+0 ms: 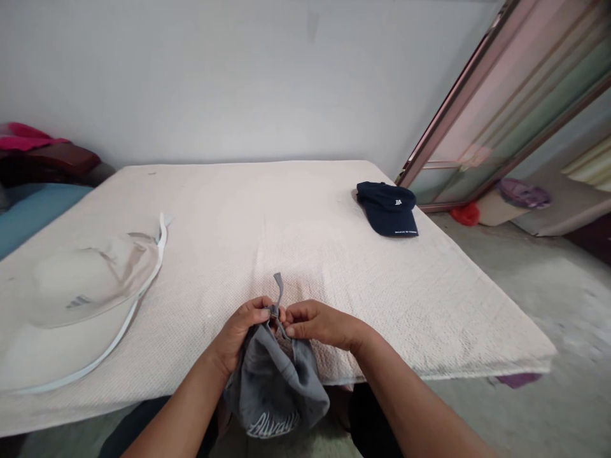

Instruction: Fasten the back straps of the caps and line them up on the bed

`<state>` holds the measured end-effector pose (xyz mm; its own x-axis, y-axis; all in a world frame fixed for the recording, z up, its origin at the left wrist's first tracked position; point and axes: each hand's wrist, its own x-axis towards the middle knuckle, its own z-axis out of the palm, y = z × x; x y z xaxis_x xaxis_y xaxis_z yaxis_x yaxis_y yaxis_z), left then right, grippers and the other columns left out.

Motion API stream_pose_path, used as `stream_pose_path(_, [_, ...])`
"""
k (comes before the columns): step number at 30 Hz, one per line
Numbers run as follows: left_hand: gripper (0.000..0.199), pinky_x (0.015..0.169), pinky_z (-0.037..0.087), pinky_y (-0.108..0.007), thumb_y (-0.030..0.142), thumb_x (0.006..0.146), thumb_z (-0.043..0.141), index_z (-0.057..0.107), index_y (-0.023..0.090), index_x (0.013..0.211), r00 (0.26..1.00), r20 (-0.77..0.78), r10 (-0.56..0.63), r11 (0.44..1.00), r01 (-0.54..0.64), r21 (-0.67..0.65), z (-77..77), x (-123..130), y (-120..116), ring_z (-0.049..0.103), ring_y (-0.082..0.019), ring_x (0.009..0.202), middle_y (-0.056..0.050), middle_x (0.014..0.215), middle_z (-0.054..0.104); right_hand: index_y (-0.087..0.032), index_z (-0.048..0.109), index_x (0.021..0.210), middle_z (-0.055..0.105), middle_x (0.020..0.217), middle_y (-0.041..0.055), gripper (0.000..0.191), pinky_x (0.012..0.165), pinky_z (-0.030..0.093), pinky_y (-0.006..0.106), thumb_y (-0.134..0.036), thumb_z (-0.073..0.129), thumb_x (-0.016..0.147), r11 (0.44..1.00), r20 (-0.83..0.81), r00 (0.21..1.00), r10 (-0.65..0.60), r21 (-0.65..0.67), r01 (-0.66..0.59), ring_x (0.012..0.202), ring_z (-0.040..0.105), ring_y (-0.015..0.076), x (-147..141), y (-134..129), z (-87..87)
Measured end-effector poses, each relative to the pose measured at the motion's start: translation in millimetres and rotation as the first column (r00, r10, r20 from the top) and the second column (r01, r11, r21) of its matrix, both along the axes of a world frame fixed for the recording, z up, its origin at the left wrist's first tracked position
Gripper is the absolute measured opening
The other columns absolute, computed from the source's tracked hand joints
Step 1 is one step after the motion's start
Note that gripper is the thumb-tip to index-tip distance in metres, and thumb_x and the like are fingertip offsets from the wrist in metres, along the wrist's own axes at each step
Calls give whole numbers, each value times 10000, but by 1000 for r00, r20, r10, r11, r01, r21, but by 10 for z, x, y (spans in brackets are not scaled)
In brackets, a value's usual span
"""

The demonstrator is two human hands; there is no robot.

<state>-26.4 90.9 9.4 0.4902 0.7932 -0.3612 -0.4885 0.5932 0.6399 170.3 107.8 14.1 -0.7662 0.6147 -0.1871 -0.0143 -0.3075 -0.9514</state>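
A grey cap [274, 381] with white lettering hangs between my hands at the table's front edge. My left hand [245, 327] is closed around the cap's back strap at its metal buckle [273, 311]. Pinched in the fingers of my right hand [315, 321] is the strap on the other side of the buckle. The loose strap end [279, 286] sticks up above the buckle. Part of the strap is hidden by my fingers.
A dark navy cap [389, 207] lies at the back right of the cloth-covered table [229, 216]. On the left lies a large white cap [71, 292] with a pale edge. A wall stands behind, and a glass sliding door [468, 140] is at right.
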Motion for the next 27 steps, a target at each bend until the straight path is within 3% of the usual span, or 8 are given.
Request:
stream_pose_path(7, [94,461,416,-159,176,686,701,676,137,768,995,-79,63,998,-65,-14,3,-35,7,530,-62,503,-19,750,655,-148,623,759,540,687,-10,132,589,355,240,-272,665,771,992,165,983,-79,113,61,629,456,100,35,79,-60])
stream_pose_path(13, [95,530,456,-199,159,673,730,689,136,755,987,-158,-2,1000,7,30,12,27,7,577,-100,533,-14,636,643,-161,644,866,572,686,-7,196,541,355,238,-342,646,790,930,34,931,-364,61,362,552,458,85,-37,79,85])
stream_pose_path(17, [109,582,470,-226,176,683,741,676,136,760,980,-197,-23,999,32,44,-19,66,-4,611,-129,600,-27,679,661,-150,645,813,539,620,-25,245,514,333,226,-393,664,783,946,-36,946,-323,5,324,516,425,70,-67,66,119])
stream_pose_path(22, [153,601,478,-242,211,679,750,665,148,791,984,-180,1,999,4,31,-36,71,-12,625,-142,621,-50,740,696,-149,613,743,581,616,-9,255,549,412,237,-393,683,766,945,-11,945,-326,-35,325,545,506,88,-53,67,65])
stream_pose_path(27, [145,612,496,-245,204,679,749,658,150,777,986,-167,21,999,-14,45,-11,95,-22,637,-146,638,-47,750,704,-151,576,702,628,605,23,221,539,459,254,-343,633,795,911,76,908,-411,48,408,529,560,108,-64,75,40])
